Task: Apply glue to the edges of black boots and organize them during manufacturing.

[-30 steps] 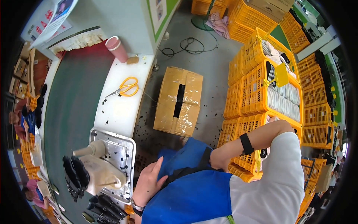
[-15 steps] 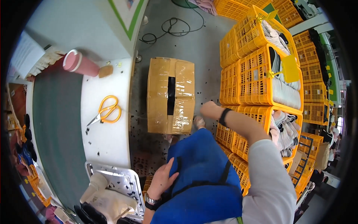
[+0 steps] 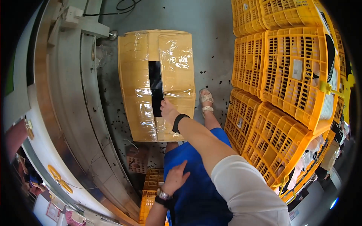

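Note:
A brown cardboard box (image 3: 175, 60), its flaps covered in clear tape, stands on the floor in front of me. A long dark opening (image 3: 155, 81) runs down the middle of its top. My right hand (image 3: 169, 109), with a black band at the wrist, is at the right edge of this opening. Its fingers are curled together; what they hold, if anything, is hidden. Over the blue apron (image 3: 200, 180) hovers my left hand (image 3: 175, 179), fingers apart and nothing in them. It wears a watch and a dark band.
Yellow plastic crates (image 3: 294, 67) holding fabric pieces are stacked along the right. At left runs a worktable with yellow-handled scissors (image 3: 59, 179). A perforated brick (image 3: 137, 160) lies near the table's base. Dark scraps litter the floor, and a black cable (image 3: 126, 5) lies beyond the box.
My right hand has moved left from beside the crates to the box opening. The view has come closer to the box and tipped down. My left hand stays by the apron.

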Demonstrator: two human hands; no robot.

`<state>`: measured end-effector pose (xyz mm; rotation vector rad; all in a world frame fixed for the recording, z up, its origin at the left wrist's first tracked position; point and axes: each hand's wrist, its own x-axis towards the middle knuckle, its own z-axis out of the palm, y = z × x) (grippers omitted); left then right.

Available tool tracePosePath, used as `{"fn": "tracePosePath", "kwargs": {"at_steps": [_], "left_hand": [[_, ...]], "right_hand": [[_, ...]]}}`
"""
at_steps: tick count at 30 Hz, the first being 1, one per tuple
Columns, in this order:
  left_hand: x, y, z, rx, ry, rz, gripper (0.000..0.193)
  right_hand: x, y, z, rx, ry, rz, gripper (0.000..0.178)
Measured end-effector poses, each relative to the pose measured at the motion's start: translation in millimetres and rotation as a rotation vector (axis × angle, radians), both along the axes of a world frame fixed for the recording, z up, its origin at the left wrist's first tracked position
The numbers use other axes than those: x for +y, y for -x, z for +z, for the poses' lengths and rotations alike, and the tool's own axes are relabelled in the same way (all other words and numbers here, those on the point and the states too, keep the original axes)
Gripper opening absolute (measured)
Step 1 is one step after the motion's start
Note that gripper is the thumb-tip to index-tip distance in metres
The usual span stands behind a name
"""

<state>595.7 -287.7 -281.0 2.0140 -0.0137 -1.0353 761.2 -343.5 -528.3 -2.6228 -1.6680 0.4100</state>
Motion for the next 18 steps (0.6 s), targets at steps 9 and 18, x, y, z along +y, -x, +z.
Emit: {"fn": "tracePosePath", "kwargs": {"at_steps": [9, 18], "left_hand": [[3, -84, -84, -0.037, -0.112, 0.225, 0.041], [32, -59, -224, 0.190, -0.178, 0.448, 0.045]], "right_hand": [[-174, -22, 105, 0.389, 0.221, -0.595, 0.008], [-143, -9, -41, 1.331, -0.002, -1.551, 0.125]]}}
